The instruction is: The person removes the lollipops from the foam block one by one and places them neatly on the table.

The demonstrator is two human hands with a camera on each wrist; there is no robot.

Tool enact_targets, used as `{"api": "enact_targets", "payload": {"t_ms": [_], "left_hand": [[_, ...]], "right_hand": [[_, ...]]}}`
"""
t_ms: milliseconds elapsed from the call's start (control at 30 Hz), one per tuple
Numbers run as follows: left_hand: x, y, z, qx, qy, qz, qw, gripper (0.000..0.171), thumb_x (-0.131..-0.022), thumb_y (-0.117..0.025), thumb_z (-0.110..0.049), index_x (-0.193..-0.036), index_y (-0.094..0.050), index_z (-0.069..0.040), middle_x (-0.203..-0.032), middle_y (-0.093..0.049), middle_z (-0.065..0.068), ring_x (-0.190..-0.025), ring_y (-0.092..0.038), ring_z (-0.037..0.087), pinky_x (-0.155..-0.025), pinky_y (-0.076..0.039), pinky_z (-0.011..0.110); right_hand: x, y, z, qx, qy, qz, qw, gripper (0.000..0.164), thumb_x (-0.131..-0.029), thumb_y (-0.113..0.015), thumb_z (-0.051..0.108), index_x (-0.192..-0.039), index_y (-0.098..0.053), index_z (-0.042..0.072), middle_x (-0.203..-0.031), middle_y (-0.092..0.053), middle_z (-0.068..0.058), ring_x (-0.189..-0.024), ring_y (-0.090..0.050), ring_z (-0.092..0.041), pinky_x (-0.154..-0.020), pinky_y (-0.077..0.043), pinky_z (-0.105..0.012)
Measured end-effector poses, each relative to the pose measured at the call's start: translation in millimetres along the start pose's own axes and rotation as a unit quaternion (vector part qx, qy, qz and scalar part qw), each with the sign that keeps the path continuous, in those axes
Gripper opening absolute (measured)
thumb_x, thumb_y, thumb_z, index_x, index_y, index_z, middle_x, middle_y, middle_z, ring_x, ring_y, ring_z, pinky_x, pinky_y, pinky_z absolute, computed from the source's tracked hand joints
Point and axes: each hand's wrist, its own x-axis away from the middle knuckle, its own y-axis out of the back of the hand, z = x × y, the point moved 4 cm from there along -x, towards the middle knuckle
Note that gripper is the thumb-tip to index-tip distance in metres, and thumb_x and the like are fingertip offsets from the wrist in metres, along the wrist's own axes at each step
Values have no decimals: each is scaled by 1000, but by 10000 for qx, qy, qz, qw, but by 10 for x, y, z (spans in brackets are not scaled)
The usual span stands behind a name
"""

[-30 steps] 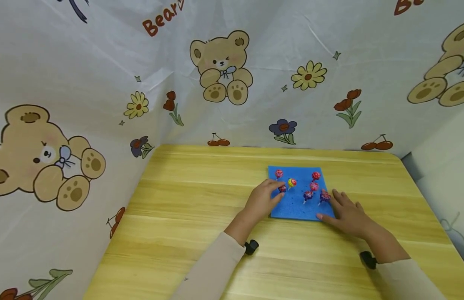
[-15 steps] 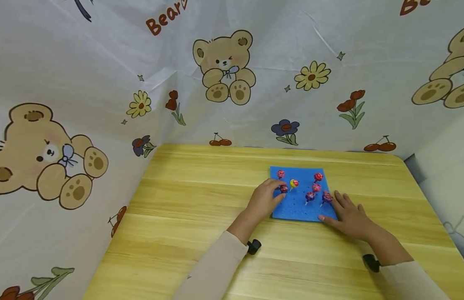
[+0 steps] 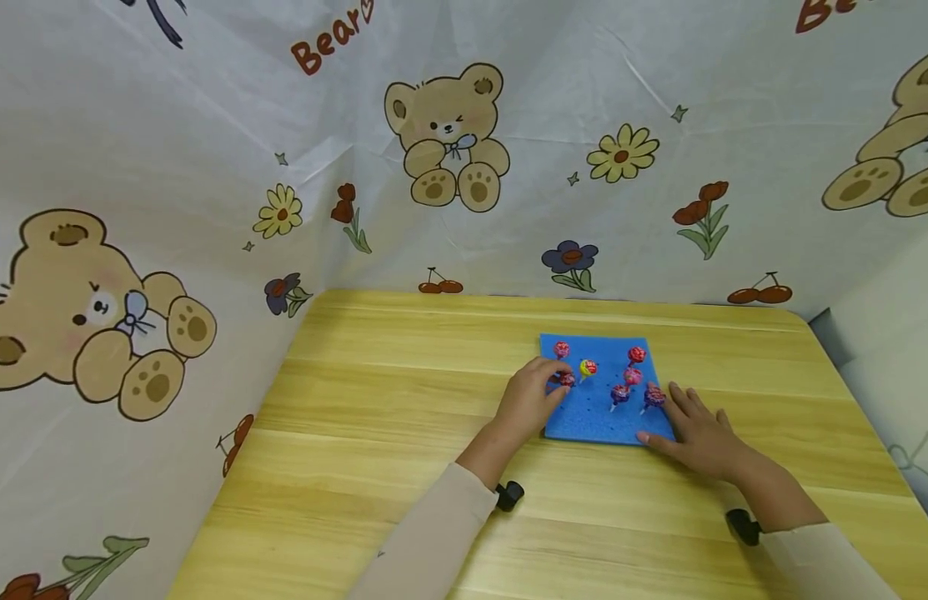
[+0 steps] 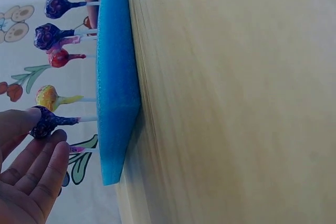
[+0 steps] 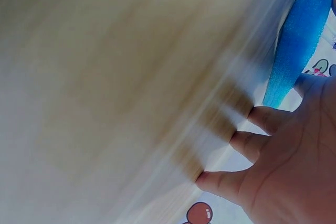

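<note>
A blue foam block (image 3: pixel 591 421) lies on the table with several wrapped lollipops standing in it by their sticks. My left hand (image 3: pixel 522 398) pinches the head of a dark-wrapped lollipop (image 4: pixel 46 122) between thumb and fingers; its white stick runs into the foam in the left wrist view. Beside it stand a yellow lollipop (image 3: pixel 588 367) and a pink one (image 3: pixel 561 349). My right hand (image 3: pixel 702 435) is spread at the block's right edge, fingertips down on the table and thumb at the foam's front right corner. A purple lollipop (image 3: pixel 654 397) stands close to its fingers.
Farther right on the foam stand a red lollipop (image 3: pixel 637 355), a pink-red lollipop (image 3: pixel 633 377) and another purple lollipop (image 3: pixel 619 393). Small holes dot the foam. The wooden table (image 3: pixel 373 400) meets a bear-printed curtain (image 3: pixel 464 233) at its back edge.
The head view has shifted slightly. My left hand keeps its pinch on the dark lollipop, whose head sits a touch lower in the fingers. The right hand stays where it was.
</note>
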Motion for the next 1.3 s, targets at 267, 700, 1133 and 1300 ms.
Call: {"api": "enact_targets", "payload": {"t_ms": [267,700,1133,1300], "left_hand": [[12,-6,-2,66,-17,-56,10000,26,-96,-71,-22,-122,-70,-22,-120,-66,-6,-102,-64,7,-87,-53,18],[15,19,-31,235,-73,-76,9997,25,-95,-72,-20,-121,-70,-20,-119,-66,-5,-99,-67,11,-85,-54,16],[36,140,-131,413,-302,-246,9984,25,-96,-71,-20,-121,-70,-17,-117,-65,-3,-103,-66,8,-85,-53,14],[44,159,-152,449,-344,-295,9980,26,-96,-71,-20,-122,-70,-16,-117,-65,-3,-103,-66,8,-85,-53,13]], "right_hand": [[1,-12,6,-30,-16,-36,10000,93,-96,-58,60,-154,-30,-8,-162,-15,-35,-148,-10,-61,-102,-8,-88],[6,-5,6,-113,-34,-17,9999,93,-96,-58,59,-155,-29,-7,-163,-14,-35,-148,-8,-60,-103,-7,-88],[-8,2,13,-143,-29,-34,9999,94,-96,-58,59,-156,-28,-6,-163,-14,-34,-148,-9,-60,-103,-7,-87],[-6,-4,2,-113,-43,-28,9999,93,-96,-57,60,-156,-28,-5,-163,-14,-34,-148,-9,-60,-103,-7,-87]]}}
